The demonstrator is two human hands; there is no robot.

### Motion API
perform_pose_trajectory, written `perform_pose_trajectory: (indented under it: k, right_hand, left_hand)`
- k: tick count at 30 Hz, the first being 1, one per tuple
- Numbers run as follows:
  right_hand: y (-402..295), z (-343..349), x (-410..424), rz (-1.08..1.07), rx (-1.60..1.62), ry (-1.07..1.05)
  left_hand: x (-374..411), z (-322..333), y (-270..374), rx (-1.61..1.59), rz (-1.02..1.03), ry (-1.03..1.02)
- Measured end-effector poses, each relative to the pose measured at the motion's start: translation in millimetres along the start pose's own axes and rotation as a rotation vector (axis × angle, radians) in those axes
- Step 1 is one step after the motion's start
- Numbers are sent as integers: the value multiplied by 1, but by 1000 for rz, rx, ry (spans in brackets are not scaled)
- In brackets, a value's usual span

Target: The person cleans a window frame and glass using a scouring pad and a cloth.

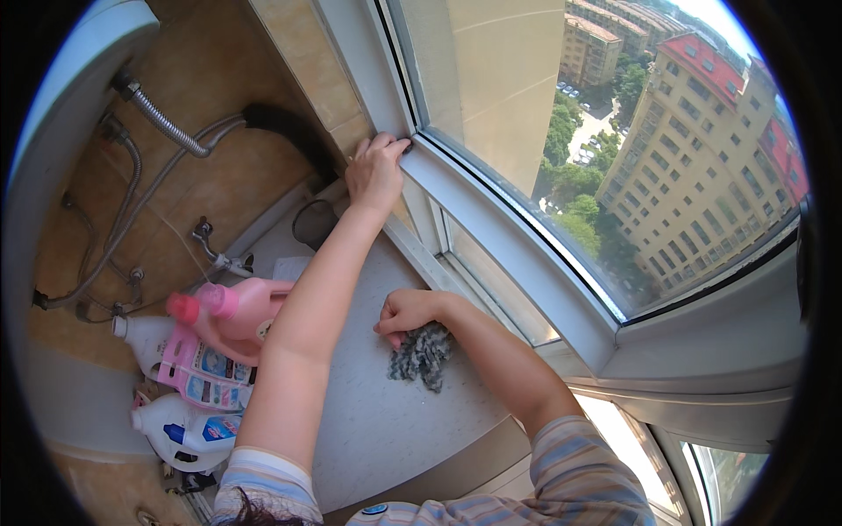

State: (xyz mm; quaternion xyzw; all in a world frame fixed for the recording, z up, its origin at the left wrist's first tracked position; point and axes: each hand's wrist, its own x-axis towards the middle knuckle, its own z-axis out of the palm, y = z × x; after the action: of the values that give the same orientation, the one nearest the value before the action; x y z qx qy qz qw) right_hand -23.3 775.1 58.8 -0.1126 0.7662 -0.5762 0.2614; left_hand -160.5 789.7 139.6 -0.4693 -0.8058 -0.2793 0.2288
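Observation:
My left hand point(376, 172) is stretched forward to the corner of the white window frame point(503, 240), its fingers bent against it. A small dark piece point(407, 146) shows at one fingertip; whether I grip it is unclear. Lower and to the right, my right hand point(409, 314) has its fingers curled on a crumpled grey cloth point(422, 358). Most of the cloth bunches out below the hand, over the pale speckled countertop point(375, 434). My left forearm passes over the counter and covers part of the bottles beside it.
Left of my arm stand a pink jug-like bottle point(240, 306), a pink refill pouch point(197, 368) and white detergent bottles point(191, 430). Braided metal hoses point(168, 125) and a small tap point(230, 263) line the tiled wall. Tall buildings point(704, 164) show far below through the glass.

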Motion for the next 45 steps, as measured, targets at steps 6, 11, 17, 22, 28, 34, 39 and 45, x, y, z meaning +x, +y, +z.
perform_pose_trajectory:
  k: [6, 11, 17, 22, 28, 34, 39, 45]
  right_hand:
    - [1, -3, -1, 6, -28, -4]
    - [-2, -2, -1, 8, -13, 1]
    - [2, -2, 0, 20, -26, 12]
    - [3, -1, 3, 8, -17, 8]
    - [0, -3, -2, 3, -26, 3]
    - [5, -1, 3, -1, -3, 10]
    - [2, -2, 3, 19, -9, 7]
    - [3, -2, 2, 8, -24, 23]
  left_hand:
    - [-2, -4, 6, -63, 55, -75]
    - [3, -4, -1, 9, -19, -43]
    - [-3, -5, 4, -147, 95, -76]
    - [2, -3, 0, -62, 33, -14]
    - [-13, -13, 14, -175, 140, -110]
    - [0, 3, -4, -76, 72, 74]
    - [4, 6, -10, -119, 48, 28]
    - [-1, -11, 5, -44, 107, -91]
